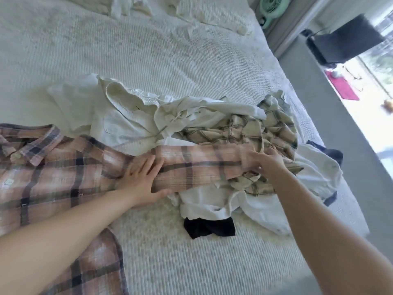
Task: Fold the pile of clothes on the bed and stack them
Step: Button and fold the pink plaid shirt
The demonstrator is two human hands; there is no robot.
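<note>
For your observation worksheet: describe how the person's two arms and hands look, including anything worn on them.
Both forearms are bare, with no sleeves in view. The left hand and right hand wear no gloves, and no rings, watch or bracelets are visible. The right hand is slightly blurred.

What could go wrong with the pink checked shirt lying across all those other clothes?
The pink plaid shirt's sleeve lies across the unfolded pile, so folding it there may leave it lumpy. The right hand at the cuff also touches the beige checked garment, so a pull might drag that along. The left hand presses flat, so the sleeve may slip and crease.
</note>
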